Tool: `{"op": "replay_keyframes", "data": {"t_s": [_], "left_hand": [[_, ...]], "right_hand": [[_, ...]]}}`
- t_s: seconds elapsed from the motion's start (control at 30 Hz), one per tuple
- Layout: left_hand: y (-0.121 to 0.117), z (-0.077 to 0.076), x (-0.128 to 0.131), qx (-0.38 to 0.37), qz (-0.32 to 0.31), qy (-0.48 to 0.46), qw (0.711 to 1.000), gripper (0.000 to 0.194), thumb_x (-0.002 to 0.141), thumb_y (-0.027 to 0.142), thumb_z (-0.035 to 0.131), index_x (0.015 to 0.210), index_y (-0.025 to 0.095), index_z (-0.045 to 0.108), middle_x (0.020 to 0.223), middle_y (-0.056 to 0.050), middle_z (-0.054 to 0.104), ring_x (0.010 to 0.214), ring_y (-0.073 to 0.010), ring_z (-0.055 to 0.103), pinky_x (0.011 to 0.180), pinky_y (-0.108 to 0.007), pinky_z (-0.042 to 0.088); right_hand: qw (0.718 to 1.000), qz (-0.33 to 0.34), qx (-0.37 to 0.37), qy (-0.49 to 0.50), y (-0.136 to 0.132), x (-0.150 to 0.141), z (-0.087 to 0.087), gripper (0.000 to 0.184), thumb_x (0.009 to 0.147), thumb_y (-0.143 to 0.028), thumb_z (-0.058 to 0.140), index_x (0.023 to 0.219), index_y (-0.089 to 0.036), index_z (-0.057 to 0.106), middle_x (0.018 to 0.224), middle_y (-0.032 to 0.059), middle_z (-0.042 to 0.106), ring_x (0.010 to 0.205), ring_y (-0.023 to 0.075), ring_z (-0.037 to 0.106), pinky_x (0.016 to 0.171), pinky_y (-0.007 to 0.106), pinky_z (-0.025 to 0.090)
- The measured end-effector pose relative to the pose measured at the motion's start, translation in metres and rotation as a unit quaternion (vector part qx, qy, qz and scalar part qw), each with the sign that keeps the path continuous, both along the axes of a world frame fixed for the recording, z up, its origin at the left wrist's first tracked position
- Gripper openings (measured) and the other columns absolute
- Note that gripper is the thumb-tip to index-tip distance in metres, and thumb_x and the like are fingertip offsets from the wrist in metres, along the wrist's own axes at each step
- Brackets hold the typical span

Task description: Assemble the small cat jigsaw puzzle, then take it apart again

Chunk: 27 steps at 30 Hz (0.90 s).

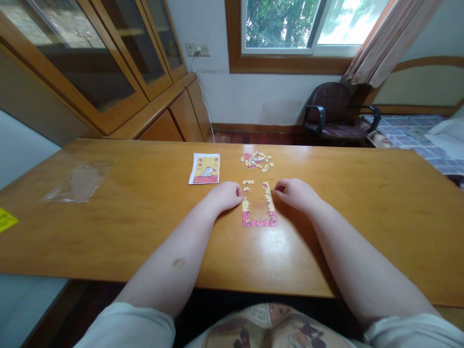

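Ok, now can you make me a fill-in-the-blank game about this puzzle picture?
1. The bottom edge of the puzzle is coloured ____.
2. The left hand and right hand are on opposite ____ of the puzzle.
3. As the person sees it, the loose pieces lie to the ____ of the card.
4. The chair has ____ armrests.

Missing words: pink; sides; right; two.

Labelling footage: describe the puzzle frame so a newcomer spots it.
On the long wooden table, look between the person's left hand and right hand. The puzzle frame lies flat there, nearer the person than the loose pieces. Unlike those pieces or the picture card to its left, it is a gapped yellow-and-pink outline with bare wood inside.
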<state>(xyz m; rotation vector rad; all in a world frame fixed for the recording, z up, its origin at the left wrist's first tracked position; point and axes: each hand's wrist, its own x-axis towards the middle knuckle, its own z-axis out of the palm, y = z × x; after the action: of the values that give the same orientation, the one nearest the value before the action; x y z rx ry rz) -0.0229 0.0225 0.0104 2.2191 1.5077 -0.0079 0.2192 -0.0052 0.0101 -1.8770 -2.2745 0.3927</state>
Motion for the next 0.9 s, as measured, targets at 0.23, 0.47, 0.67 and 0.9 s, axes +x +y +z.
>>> {"op": "replay_keyframes", "data": {"t_s": [0.23, 0.47, 0.67, 0.9], "left_hand": [[-0.001, 0.001, 0.002, 0.034, -0.009, -0.022, 0.999, 0.019, 0.080, 0.031, 0.054, 0.085, 0.020, 0.068, 0.085, -0.005, 0.070, 0.074, -0.0188, 0.062, 0.067, -0.027, 0.045], [0.002, -0.010, 0.006, 0.163, -0.079, -0.030, 0.983, 0.035, 0.090, 0.032, 0.048, 0.120, 0.020, 0.062, 0.122, -0.008, 0.062, 0.112, -0.0239, 0.052, 0.099, -0.036, 0.038], [0.004, -0.015, 0.007, 0.160, -0.091, -0.002, 0.983, 0.032, 0.092, 0.029, 0.044, 0.117, 0.025, 0.064, 0.121, -0.005, 0.064, 0.109, -0.0239, 0.053, 0.099, -0.040, 0.037], [0.001, 0.001, 0.000, 0.157, -0.060, -0.004, 0.986, 0.030, 0.088, 0.027, 0.047, 0.109, 0.020, 0.067, 0.111, -0.008, 0.066, 0.102, -0.0230, 0.057, 0.092, -0.037, 0.043]], "right_hand": [[0.998, 0.031, -0.044, -0.020, -0.003, -0.005, -0.001, 0.016, 0.082, -0.032, 0.058, 0.082, -0.022, 0.071, 0.080, 0.0043, 0.071, 0.069, 0.0170, 0.061, 0.061, 0.026, 0.041], [0.985, 0.160, 0.061, -0.021, 0.006, 0.001, -0.011, 0.041, 0.087, -0.041, 0.057, 0.121, -0.019, 0.064, 0.128, 0.0101, 0.061, 0.108, 0.0249, 0.056, 0.095, 0.037, 0.038], [0.984, 0.165, 0.054, -0.039, 0.010, 0.001, -0.021, 0.045, 0.089, -0.049, 0.051, 0.121, -0.020, 0.065, 0.130, 0.0097, 0.060, 0.108, 0.0261, 0.056, 0.094, 0.039, 0.038], [0.991, 0.082, 0.101, -0.044, 0.014, 0.017, -0.012, 0.029, 0.090, -0.031, 0.051, 0.106, -0.018, 0.071, 0.111, 0.0102, 0.069, 0.096, 0.0241, 0.060, 0.087, 0.035, 0.042]]}}
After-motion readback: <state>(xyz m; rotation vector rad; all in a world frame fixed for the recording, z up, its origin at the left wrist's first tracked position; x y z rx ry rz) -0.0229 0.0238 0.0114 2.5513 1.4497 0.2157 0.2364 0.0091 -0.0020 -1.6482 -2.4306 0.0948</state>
